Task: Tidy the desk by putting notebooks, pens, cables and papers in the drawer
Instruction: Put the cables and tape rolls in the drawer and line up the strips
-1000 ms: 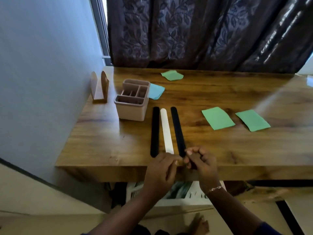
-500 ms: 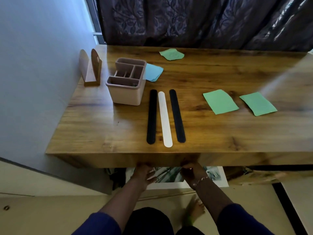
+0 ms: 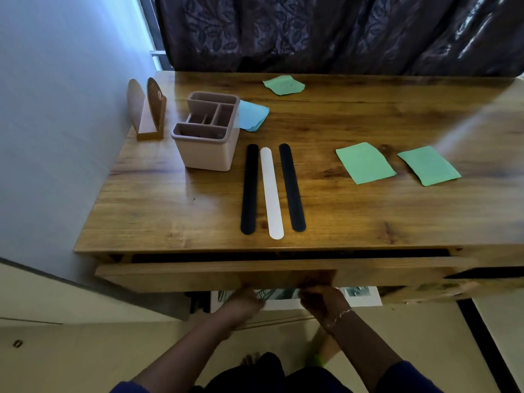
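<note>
drawer: wide wooden desk drawer [image 3: 198, 275] sitting slightly ajar under wooden desktop [image 3: 158, 217]; judging it stiff, fairly heavy, sliding straight
hold: front panel's lower edge, centre, pulling evenly with both hands
left hand [image 3: 246, 300]: reaching under that edge; fingers hidden, cannot tell
right hand [image 3: 319, 299]: doing the same, just beside
waiting: green paper sheets [image 3: 365, 163] lying on top, light, floppy
</note>
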Demonstrator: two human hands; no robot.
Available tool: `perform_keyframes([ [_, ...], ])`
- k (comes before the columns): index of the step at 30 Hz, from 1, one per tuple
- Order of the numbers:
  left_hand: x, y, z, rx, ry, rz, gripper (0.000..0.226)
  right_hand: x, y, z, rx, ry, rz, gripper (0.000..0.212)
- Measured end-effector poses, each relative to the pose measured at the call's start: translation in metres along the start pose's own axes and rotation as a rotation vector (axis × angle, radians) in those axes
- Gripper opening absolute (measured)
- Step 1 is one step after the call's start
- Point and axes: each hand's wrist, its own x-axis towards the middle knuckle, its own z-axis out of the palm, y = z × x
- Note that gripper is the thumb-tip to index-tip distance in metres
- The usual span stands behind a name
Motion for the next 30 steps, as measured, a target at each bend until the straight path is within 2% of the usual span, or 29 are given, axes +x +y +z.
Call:
perform_keyframes([
  [2,-0.022,0.007,0.004,0.385,-0.033,0.295,0.032,-0.021,-0.002,-0.001,-0.356,-0.092,-0.014,0.018],
  [4,-0.046,0.015,0.008,0.515,0.068,0.612,0.025,-0.044,-0.014,0.003,-0.788,-0.195,-0.182,0.014],
  [6,-0.053,0.016,0.013,0.581,0.37,0.896,0.02,-0.062,-0.026,0.007,-1.238,-0.254,-0.468,0.016],
  [8,-0.048,0.014,0.017,0.599,0.64,1.015,0.018,-0.079,-0.036,0.01,-1.441,-0.25,-0.713,0.017],
  [11,-0.037,0.016,0.016,0.554,0.738,0.927,0.026,-0.092,-0.042,0.016,-1.324,-0.14,-1.157,0.015],
  [12,-0.034,0.016,0.015,0.553,0.736,0.897,0.028,-0.09,-0.042,0.018,-1.363,-0.118,-1.238,0.019],
  [15,-0.035,0.017,0.016,0.543,0.746,0.853,0.029,-0.078,-0.037,0.019,-1.533,-0.109,-1.19,0.044],
  [17,-0.042,0.021,0.017,0.516,0.749,0.825,0.03,-0.073,-0.032,0.017,-1.571,-0.068,-1.214,0.05],
  [19,-0.046,0.022,0.019,0.512,0.747,0.777,0.03,-0.076,-0.031,0.015,-1.596,-0.058,-1.21,0.047],
  [25,-0.063,0.011,0.035,0.463,0.757,0.669,0.029,-0.096,-0.023,0.0,-1.634,-0.177,-1.189,0.045],
  [28,-0.069,0.0,0.043,0.453,0.727,0.629,0.029,-0.106,-0.016,-0.007,-1.643,-0.191,-1.158,0.031],
  [30,-0.076,-0.008,0.052,0.459,0.723,0.611,0.029,-0.113,-0.009,-0.014,-1.651,-0.218,-1.12,0.029],
])
